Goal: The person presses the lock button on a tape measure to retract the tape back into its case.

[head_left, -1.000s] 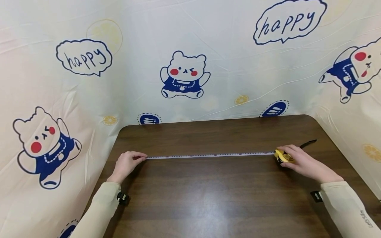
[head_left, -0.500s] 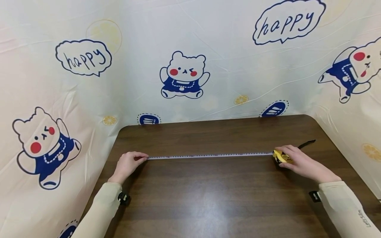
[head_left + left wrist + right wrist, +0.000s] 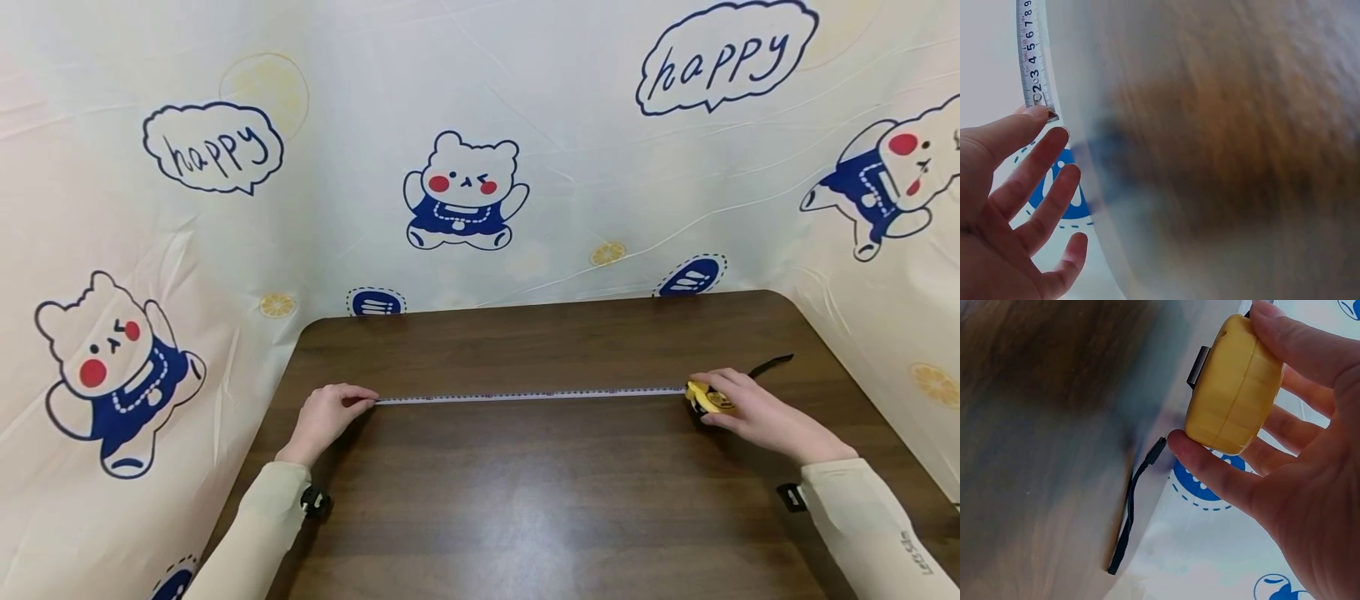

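Note:
A yellow tape measure point(image 3: 1232, 387) is gripped by my right hand point(image 3: 757, 415) on the right of the table, fingers and thumb around its case. Its white blade point(image 3: 525, 397) runs out leftward in a nearly straight line. At the left, my left hand point(image 3: 327, 421) pinches the blade's end between thumb and forefinger. In the left wrist view the low numbers on the blade point(image 3: 1033, 56) show just past the thumb, and the other fingers of that hand are spread. A black wrist strap point(image 3: 1129, 512) trails from the case.
The brown wooden table point(image 3: 510, 492) has rounded far corners. A pale cloth point(image 3: 337, 100) printed with bears and "happy" bubbles hangs behind it and along both sides. Dark devices sit at both wrists, such as the wrist camera point(image 3: 315, 502).
The hands have drawn slightly closer together: the left has shifted a little right and the right a little left. The stretch of blade between them is somewhat shorter.

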A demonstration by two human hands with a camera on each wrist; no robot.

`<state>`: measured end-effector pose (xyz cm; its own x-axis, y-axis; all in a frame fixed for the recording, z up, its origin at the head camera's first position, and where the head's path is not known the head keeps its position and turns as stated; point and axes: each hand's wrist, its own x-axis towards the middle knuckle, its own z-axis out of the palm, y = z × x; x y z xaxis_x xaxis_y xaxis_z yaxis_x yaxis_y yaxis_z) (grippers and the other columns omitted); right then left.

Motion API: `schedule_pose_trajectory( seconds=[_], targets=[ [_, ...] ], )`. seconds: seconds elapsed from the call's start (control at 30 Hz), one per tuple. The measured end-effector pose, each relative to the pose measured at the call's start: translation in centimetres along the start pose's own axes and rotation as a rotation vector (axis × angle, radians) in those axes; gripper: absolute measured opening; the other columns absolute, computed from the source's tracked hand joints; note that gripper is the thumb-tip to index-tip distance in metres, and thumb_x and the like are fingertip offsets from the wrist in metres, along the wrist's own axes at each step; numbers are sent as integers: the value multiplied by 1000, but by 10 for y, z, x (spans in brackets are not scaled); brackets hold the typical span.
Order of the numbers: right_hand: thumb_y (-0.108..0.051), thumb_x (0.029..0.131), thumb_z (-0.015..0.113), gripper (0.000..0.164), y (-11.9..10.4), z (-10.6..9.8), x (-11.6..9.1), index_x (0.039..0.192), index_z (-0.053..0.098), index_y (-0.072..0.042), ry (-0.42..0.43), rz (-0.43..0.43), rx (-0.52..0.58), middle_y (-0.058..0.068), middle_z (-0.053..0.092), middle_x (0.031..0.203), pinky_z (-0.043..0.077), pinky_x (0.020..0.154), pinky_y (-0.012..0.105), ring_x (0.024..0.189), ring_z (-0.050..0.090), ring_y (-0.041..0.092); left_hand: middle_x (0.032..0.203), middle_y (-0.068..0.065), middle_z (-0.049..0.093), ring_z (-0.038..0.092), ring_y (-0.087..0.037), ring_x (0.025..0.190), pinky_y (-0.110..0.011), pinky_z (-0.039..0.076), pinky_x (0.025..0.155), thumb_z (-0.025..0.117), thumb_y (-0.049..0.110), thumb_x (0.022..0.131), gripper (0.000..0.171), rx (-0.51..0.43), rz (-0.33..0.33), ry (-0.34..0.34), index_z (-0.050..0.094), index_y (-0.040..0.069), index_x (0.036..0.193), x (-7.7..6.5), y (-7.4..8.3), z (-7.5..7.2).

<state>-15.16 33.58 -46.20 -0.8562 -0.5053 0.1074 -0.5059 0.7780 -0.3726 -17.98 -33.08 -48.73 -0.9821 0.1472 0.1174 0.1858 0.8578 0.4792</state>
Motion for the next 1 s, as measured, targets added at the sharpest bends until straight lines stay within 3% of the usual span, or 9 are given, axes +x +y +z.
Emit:
schedule_pose_trajectory(
  seconds=[1.0],
  targets=[
    [-17,88,85,58,-7,3,6,137,60,3,-20,6,20,20,63,125,51,94,61,112,60,36,105,-6,79,73,-30,100,-55,56,89,79,16,94,10,-5,31,-12,84,16,102,6,15,7]
  ],
)
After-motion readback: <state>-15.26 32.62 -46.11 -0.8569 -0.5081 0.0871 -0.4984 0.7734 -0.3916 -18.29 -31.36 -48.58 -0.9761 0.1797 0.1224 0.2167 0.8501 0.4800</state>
